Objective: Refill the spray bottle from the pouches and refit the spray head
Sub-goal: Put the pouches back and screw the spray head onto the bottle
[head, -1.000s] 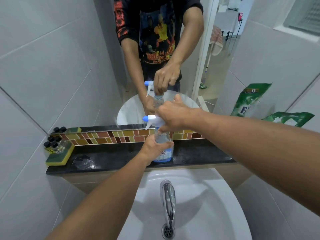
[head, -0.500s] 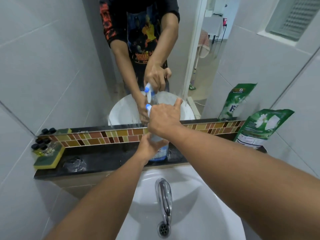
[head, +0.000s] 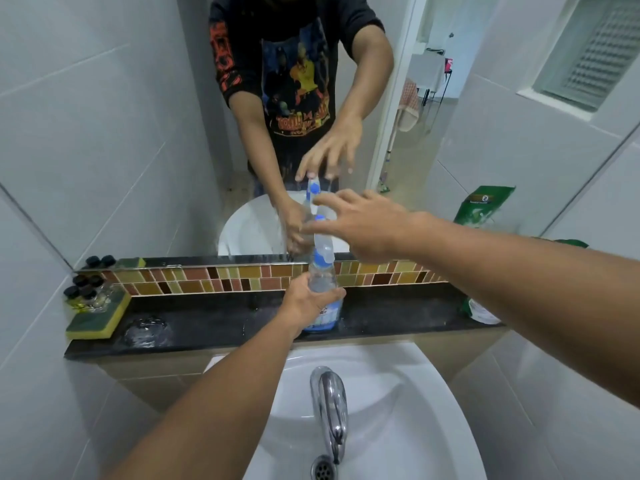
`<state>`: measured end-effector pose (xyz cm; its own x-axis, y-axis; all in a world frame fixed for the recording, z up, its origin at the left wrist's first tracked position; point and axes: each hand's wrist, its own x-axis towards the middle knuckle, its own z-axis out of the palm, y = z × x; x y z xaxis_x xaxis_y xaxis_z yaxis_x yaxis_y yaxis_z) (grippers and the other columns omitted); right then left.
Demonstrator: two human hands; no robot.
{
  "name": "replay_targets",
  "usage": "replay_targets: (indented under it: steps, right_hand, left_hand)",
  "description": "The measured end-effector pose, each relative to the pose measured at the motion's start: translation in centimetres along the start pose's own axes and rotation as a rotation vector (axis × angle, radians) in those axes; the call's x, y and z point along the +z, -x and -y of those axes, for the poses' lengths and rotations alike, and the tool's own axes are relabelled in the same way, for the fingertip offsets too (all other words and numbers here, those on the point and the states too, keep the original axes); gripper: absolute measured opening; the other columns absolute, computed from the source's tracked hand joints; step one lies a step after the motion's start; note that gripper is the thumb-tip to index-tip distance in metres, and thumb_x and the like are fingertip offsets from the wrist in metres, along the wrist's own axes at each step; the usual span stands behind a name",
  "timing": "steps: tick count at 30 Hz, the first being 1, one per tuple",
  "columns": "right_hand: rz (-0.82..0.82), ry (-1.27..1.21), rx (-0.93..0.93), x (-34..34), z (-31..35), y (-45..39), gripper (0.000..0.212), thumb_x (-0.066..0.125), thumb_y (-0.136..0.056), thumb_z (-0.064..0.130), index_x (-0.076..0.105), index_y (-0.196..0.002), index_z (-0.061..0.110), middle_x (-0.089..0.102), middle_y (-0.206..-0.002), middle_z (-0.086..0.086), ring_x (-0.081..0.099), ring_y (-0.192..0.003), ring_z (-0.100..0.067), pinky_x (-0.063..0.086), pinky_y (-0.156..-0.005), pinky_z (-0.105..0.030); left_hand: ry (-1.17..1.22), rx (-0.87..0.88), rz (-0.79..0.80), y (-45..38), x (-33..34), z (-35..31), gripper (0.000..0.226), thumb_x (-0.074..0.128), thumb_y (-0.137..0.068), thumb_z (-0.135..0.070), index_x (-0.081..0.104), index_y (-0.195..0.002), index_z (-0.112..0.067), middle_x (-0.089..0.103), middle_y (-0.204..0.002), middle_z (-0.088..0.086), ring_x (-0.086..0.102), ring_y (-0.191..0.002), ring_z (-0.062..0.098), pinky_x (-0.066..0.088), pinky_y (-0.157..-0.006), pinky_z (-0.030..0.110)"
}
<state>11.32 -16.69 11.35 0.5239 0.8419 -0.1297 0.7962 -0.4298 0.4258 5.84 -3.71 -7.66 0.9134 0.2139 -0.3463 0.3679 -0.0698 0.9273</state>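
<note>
A clear spray bottle [head: 323, 282] with a blue label stands upright on the black ledge [head: 221, 323] behind the sink. My left hand [head: 306, 304] wraps around its body. The white and blue spray head [head: 322, 245] sits on the bottle's neck, nozzle pointing away toward the mirror. My right hand [head: 363, 223] hovers just right of and above the spray head with fingers spread, off the head. A green refill pouch [head: 479, 311] lies on the ledge at the right, mostly hidden behind my right forearm.
A white basin [head: 398, 427] with a chrome tap [head: 329, 407] lies below the ledge. A yellow-green sponge [head: 98, 318] carrying small black-capped bottles [head: 83, 289] sits at the ledge's left end. The mirror above shows my reflection and the pouch.
My right hand has come off the spray head and opened, moving up and right. The spray head's nozzle has turned from pointing left to pointing away. The left hand keeps its hold.
</note>
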Motion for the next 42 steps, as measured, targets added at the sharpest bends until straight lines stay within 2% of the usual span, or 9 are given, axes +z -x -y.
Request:
replay_targets:
  steps: [4, 6, 9, 12, 21, 30, 36, 38, 42]
  right_hand:
    - [-0.054, 0.092, -0.137, 1.5, 1.3, -1.4, 0.057, 0.071, -0.092, 0.038, 0.049, -0.144, 0.044, 0.040, -0.161, -0.002, 0.031, -0.147, -0.030, 0.030, -0.113, -0.060]
    - [-0.105, 0.032, -0.154, 1.8, 1.8, -2.2, 0.043, 0.072, -0.090, 0.044, 0.061, -0.132, 0.036, 0.068, -0.124, 0.006, 0.054, -0.109, -0.019, 0.035, -0.093, -0.047]
    - [-0.070, -0.025, -0.138, 1.9, 1.8, -3.2, 0.035, 0.074, -0.090, 0.047, 0.067, -0.114, 0.022, 0.053, -0.074, 0.011, 0.042, -0.063, -0.011, 0.034, -0.077, -0.038]
    - [0.026, -0.153, -0.084, 1.8, 1.9, -4.2, 0.032, 0.079, -0.087, 0.044, 0.062, -0.084, 0.017, 0.045, -0.063, 0.010, 0.042, -0.054, -0.003, 0.040, -0.055, -0.025]
    - [0.157, -0.445, 0.277, 1.0, 3.3, -6.1, 0.052, 0.090, -0.077, 0.035, 0.043, -0.067, 0.016, 0.054, -0.075, -0.002, 0.051, -0.062, -0.015, 0.035, -0.047, -0.028]
    - [-0.034, -0.673, 0.748, 2.5, 5.9, -5.0, 0.025, 0.081, -0.082, 0.032, 0.063, -0.084, 0.015, 0.052, -0.073, -0.001, 0.052, -0.063, -0.021, 0.044, -0.054, -0.032]
    - [0.334, -1.035, 0.689, -1.7, 3.2, -3.8, 0.081, 0.017, -0.100, 0.067, 0.044, -0.145, 0.006, 0.062, -0.112, -0.020, 0.066, -0.083, -0.032, 0.061, -0.053, -0.034]
    - [0.387, -1.005, 0.620, -2.2, 1.3, -2.9, 0.066, 0.027, -0.103, 0.057, 0.037, -0.151, 0.014, 0.059, -0.118, -0.020, 0.069, -0.082, -0.032, 0.058, -0.045, -0.031]
    - [0.183, -0.298, 0.027, -1.0, -1.6, -1.3, 0.076, 0.066, -0.093, 0.014, 0.028, -0.152, 0.043, 0.036, -0.157, -0.011, 0.051, -0.126, -0.034, 0.055, -0.086, -0.044]
  left_hand:
    - [0.007, 0.016, -0.008, -0.2, 0.0, 0.1, 0.048, 0.094, -0.080, -0.030, 0.070, -0.120, -0.017, 0.079, -0.118, 0.005, 0.072, -0.114, 0.028, 0.057, -0.107, 0.051]
    - [0.021, 0.007, -0.011, -0.1, 0.0, 0.2, 0.050, 0.095, -0.079, -0.029, 0.071, -0.121, -0.018, 0.079, -0.118, 0.004, 0.072, -0.114, 0.027, 0.056, -0.107, 0.051]
    - [0.028, -0.013, -0.009, 0.0, 0.1, 0.1, 0.052, 0.096, -0.077, -0.028, 0.070, -0.122, -0.018, 0.079, -0.119, 0.004, 0.071, -0.115, 0.027, 0.055, -0.106, 0.049]
    - [0.036, -0.014, -0.002, 0.0, 0.1, 0.0, 0.053, 0.095, -0.077, -0.028, 0.069, -0.123, -0.021, 0.078, -0.119, 0.001, 0.071, -0.115, 0.024, 0.054, -0.105, 0.047]
    - [0.063, -0.026, -0.031, 0.0, 0.4, 0.1, 0.070, 0.098, -0.072, -0.031, 0.065, -0.133, -0.019, 0.075, -0.128, 0.005, 0.068, -0.123, 0.029, 0.049, -0.115, 0.057]
    - [0.208, -0.024, 0.007, 0.0, 0.3, 0.0, 0.062, 0.094, -0.077, -0.006, 0.066, -0.132, -0.005, 0.074, -0.132, 0.015, 0.065, -0.131, 0.036, 0.046, -0.118, 0.056]
    - [0.081, 0.022, 0.007, 0.4, 0.2, 0.1, 0.058, 0.095, -0.079, -0.027, 0.068, -0.129, -0.013, 0.077, -0.124, 0.006, 0.068, -0.121, 0.029, 0.052, -0.110, 0.048]
    - [0.030, 0.020, -0.002, 0.4, 0.2, 0.0, 0.054, 0.093, -0.081, -0.033, 0.068, -0.127, -0.018, 0.076, -0.122, 0.002, 0.068, -0.118, 0.025, 0.054, -0.105, 0.046]
    - [-0.013, 0.030, -0.011, 0.2, 0.2, -0.1, 0.053, 0.091, -0.083, -0.034, 0.068, -0.127, -0.017, 0.075, -0.123, 0.005, 0.068, -0.119, 0.027, 0.056, -0.105, 0.047]
